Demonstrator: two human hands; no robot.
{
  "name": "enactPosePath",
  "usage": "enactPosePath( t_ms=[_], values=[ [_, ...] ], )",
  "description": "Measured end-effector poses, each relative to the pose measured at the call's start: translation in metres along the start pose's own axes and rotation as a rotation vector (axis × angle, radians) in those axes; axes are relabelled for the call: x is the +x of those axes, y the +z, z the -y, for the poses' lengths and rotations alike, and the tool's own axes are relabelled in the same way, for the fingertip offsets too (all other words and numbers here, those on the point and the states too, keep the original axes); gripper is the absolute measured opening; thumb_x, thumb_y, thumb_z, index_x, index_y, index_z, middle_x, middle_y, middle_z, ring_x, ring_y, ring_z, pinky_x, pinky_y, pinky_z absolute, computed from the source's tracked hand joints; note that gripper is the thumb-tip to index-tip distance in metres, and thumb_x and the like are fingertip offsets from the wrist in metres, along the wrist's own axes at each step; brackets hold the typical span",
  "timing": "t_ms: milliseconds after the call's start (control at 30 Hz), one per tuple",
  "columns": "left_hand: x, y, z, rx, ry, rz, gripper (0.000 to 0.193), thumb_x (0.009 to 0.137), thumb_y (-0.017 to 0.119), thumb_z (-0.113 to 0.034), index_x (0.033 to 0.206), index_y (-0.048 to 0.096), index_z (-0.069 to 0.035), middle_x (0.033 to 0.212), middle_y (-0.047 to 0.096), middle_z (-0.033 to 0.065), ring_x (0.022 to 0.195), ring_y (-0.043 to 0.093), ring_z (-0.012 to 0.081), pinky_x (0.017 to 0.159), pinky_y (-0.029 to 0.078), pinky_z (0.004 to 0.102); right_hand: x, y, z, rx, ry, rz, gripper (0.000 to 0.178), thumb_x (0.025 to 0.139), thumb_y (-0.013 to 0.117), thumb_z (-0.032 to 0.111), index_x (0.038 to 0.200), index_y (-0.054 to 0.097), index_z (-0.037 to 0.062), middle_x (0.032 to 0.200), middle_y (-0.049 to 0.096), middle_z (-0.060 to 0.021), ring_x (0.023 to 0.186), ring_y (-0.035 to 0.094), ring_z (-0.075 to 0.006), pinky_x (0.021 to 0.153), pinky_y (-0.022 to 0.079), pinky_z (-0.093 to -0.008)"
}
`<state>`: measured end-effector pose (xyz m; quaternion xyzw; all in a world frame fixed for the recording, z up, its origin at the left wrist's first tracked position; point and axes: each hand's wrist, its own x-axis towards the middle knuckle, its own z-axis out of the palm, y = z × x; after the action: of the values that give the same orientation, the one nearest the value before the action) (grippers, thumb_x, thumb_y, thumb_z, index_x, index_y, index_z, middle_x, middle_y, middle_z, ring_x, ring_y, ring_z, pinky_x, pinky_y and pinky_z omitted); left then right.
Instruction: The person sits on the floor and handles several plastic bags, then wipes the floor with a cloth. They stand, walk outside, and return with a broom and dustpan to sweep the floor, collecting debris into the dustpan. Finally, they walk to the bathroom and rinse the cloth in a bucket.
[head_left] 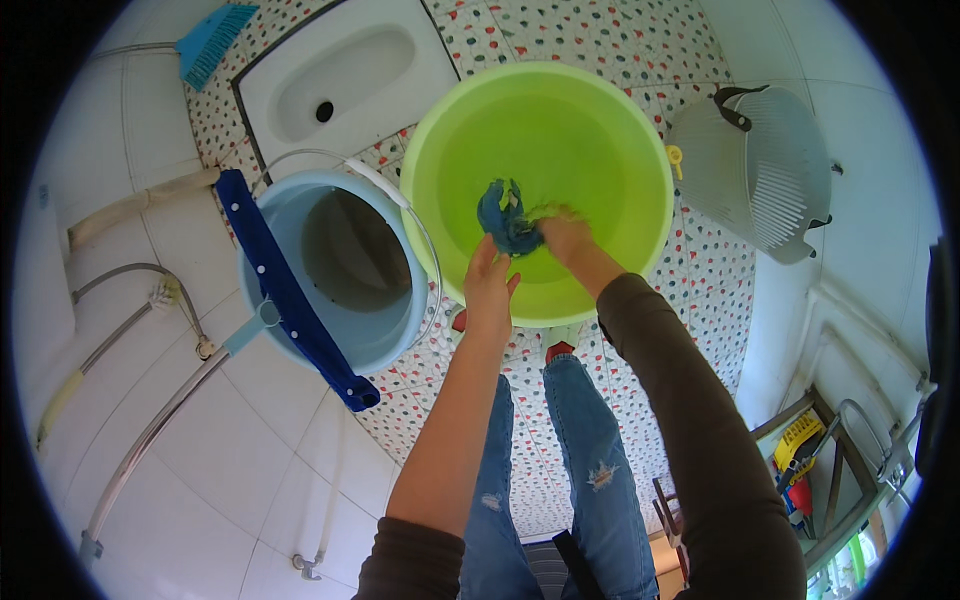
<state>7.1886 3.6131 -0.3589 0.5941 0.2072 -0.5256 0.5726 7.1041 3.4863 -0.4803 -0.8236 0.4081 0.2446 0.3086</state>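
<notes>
A wet, crumpled blue cloth [512,230] is in the big lime-green basin [430,170], which has water in it. My right hand [566,236] is closed on the cloth's right end, its fingers somewhat smeared by motion. Beside it, a yellowish blurred patch shows in the water. From the near side, my left hand [489,285] reaches over the basin's rim, fingers stretched and thumb apart. Its fingertips are at the cloth's lower left edge; whether they touch it I cannot tell.
Left of the basin stands a light-blue bucket [290,185] of murky water, with a dark-blue flat mop [290,300] across it. A squat toilet [400,75] and a blue broom [215,45] lie beyond. A grey laundry basket [720,165] stands right, a rack [835,470] lower right.
</notes>
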Motion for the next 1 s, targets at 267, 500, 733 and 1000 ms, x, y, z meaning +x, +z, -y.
enactPosePath(
  t_ms=[267,500,733,1000],
  values=[
    [0.037,0.0,0.02,-0.063,-0.187,0.011,0.066,0.087,0.051,-0.018,0.14,0.012,-0.014,0.143,0.015,0.0149,0.128,0.017,0.039,0.101,0.027,0.0466,0.009,0.003,-0.024,0.062,-0.001,0.083,0.031,0.07,0.063,0.027,0.09,0.061,0.0036,0.089,0.063,-0.0171,0.083,0.061,-0.0325,0.069,0.05,-0.0411],
    [0.052,0.005,0.011,-0.381,-0.324,-0.03,0.058,0.085,0.055,-0.034,0.13,0.03,-0.01,0.126,0.039,0.0159,0.113,0.039,0.0333,0.088,0.041,0.0437,-0.064,-0.061,0.058,0.598,-0.025,0.059,0.024,0.068,0.058,0.019,0.089,0.062,0.0076,0.086,0.06,-0.019,0.083,0.058,-0.0342,0.071,0.047,-0.043],
    [0.046,0.016,-0.01,-0.27,-0.253,0.251,0.032,0.086,0.054,-0.037,0.095,0.048,-0.008,0.075,0.053,0.0057,0.063,0.053,0.0141,0.052,0.045,0.0238,-0.161,-0.107,0.087,0.743,-0.563,-0.229,0.028,0.055,0.068,0.013,0.08,0.059,0.0105,0.093,0.049,-0.0051,0.093,0.047,-0.0281,0.074,0.044,-0.0396],
    [0.046,0.028,-0.012,-0.322,-0.222,0.165,0.029,0.092,0.042,-0.034,0.101,0.052,-0.007,0.086,0.058,0.0068,0.075,0.058,0.0177,0.062,0.049,0.0302,-0.05,-0.072,0.048,0.381,-0.245,-0.314,0.028,0.062,0.067,0.027,0.081,0.059,0.0088,0.088,0.055,-0.0081,0.086,0.054,-0.027,0.063,0.048,-0.0386]
  ],
)
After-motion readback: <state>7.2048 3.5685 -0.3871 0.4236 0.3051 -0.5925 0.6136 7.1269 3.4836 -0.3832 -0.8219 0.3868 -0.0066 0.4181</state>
